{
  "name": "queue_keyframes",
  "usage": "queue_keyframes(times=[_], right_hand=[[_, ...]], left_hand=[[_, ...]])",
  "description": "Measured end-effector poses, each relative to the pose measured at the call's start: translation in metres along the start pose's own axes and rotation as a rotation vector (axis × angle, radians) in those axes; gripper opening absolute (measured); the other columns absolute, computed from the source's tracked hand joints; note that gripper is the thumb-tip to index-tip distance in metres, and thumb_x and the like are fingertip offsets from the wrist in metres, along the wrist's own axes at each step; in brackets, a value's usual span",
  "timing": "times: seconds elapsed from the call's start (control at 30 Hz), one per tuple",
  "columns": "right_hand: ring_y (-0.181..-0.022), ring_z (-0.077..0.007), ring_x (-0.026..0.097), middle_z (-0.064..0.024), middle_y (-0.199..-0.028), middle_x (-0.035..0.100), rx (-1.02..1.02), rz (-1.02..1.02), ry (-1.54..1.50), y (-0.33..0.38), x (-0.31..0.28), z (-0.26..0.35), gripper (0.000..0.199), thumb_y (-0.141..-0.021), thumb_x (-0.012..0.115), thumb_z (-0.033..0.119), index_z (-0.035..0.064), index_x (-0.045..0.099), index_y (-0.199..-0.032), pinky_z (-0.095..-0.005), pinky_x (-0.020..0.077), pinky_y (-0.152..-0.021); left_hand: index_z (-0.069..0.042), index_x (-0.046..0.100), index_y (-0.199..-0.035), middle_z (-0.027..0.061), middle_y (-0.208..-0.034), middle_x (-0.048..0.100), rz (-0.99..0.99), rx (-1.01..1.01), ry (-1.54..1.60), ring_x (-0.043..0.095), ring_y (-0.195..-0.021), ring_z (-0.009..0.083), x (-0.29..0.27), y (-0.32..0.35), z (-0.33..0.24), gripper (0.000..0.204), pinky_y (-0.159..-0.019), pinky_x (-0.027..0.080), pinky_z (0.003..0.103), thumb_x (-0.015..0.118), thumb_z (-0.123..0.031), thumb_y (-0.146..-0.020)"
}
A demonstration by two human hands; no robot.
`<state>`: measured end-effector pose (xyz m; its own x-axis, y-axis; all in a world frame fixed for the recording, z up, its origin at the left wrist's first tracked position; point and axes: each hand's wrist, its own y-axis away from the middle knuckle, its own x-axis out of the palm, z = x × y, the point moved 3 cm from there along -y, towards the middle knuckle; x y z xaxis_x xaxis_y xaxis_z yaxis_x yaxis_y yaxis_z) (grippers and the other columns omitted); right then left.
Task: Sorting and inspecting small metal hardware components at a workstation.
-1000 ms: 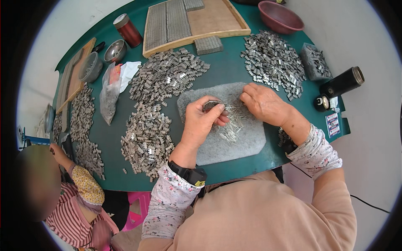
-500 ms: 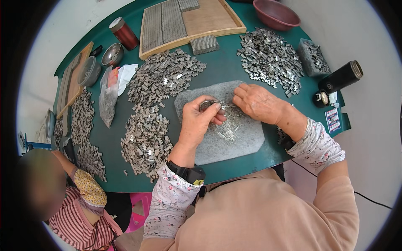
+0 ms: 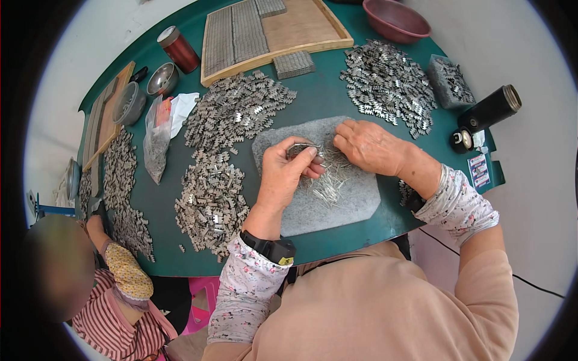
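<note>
A grey felt mat (image 3: 349,210) lies before me with a heap of thin silvery pins (image 3: 328,188) on it. My left hand (image 3: 283,171), over the mat's left half, is closed around a small dark metal piece (image 3: 298,148), which looks like a short row of toothed plates partly hidden by the fingers. Just to its right, my right hand (image 3: 370,144) bends down over the far edge of the pins. Its fingertips are pressed together; whatever they hold is too small or hidden to make out.
Piles of toothed metal plates (image 3: 211,204) lie left of the mat, with another pile (image 3: 388,84) beyond it. At the back stand a wooden tray (image 3: 301,30) and a maroon bowl (image 3: 397,21). A black flask (image 3: 490,110) lies at right. A co-worker (image 3: 120,307) sits at left.
Both my hands stay nearly where they were, with only a slight shift of the right. The co-worker's hand now shows at the table edge, beside a dark object.
</note>
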<state>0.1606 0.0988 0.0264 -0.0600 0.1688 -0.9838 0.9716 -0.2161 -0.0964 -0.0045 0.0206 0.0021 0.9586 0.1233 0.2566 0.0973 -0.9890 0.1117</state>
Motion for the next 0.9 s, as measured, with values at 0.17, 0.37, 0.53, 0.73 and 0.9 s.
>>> queue_keyframes(times=[0.17,0.37,0.53,0.73,0.9], right_hand=[[-0.085,-0.0279,0.059,-0.0115,-0.084,0.056,0.106,-0.146,-0.241,0.004,-0.001,-0.006,0.010,-0.074,0.058,0.008,0.0021,0.057,-0.082,-0.0355,0.0495,-0.073],[-0.084,-0.0319,0.060,-0.0134,-0.084,0.057,0.209,-0.214,-0.428,0.002,-0.006,0.003,0.012,-0.072,0.062,0.005,0.0025,0.059,-0.082,-0.0390,0.0505,-0.070],[-0.082,-0.0321,0.060,-0.0124,-0.084,0.057,0.195,-0.220,-0.315,-0.001,0.003,0.007,0.011,-0.073,0.064,0.006,0.0029,0.059,-0.082,-0.0398,0.0503,-0.069],[-0.081,-0.0337,0.061,-0.0161,-0.084,0.060,0.352,-0.258,-0.500,0.002,0.002,-0.001,0.010,-0.077,0.062,0.004,0.0012,0.057,-0.085,-0.0419,0.0494,-0.069],[-0.077,-0.0315,0.063,-0.0175,-0.085,0.063,0.473,-0.261,-0.824,0.004,0.000,-0.003,0.014,-0.080,0.062,0.003,-0.0009,0.058,-0.093,-0.0385,0.0501,-0.069]], left_hand=[[0.005,0.061,-0.096,0.0150,-0.078,0.066,0.001,0.006,-0.008,0.066,-0.063,0.0195,-0.001,0.000,0.000,0.015,-0.054,0.053,0.026,0.061,-0.007,-0.088],[0.006,0.061,-0.096,0.0144,-0.077,0.065,0.003,-0.002,-0.011,0.066,-0.063,0.0194,0.000,0.001,0.000,0.015,-0.054,0.053,0.026,0.061,-0.007,-0.088],[0.006,0.061,-0.095,0.0142,-0.077,0.065,0.007,0.006,-0.012,0.066,-0.063,0.0194,0.000,0.000,-0.002,0.015,-0.054,0.053,0.026,0.061,-0.007,-0.088],[0.006,0.061,-0.096,0.0142,-0.078,0.066,0.001,0.001,-0.023,0.066,-0.064,0.0194,-0.002,0.000,-0.002,0.016,-0.054,0.053,0.025,0.062,-0.008,-0.088],[0.005,0.061,-0.097,0.0147,-0.078,0.066,0.020,-0.006,-0.051,0.066,-0.064,0.0190,-0.001,0.000,0.001,0.017,-0.055,0.054,0.025,0.063,-0.009,-0.087]])
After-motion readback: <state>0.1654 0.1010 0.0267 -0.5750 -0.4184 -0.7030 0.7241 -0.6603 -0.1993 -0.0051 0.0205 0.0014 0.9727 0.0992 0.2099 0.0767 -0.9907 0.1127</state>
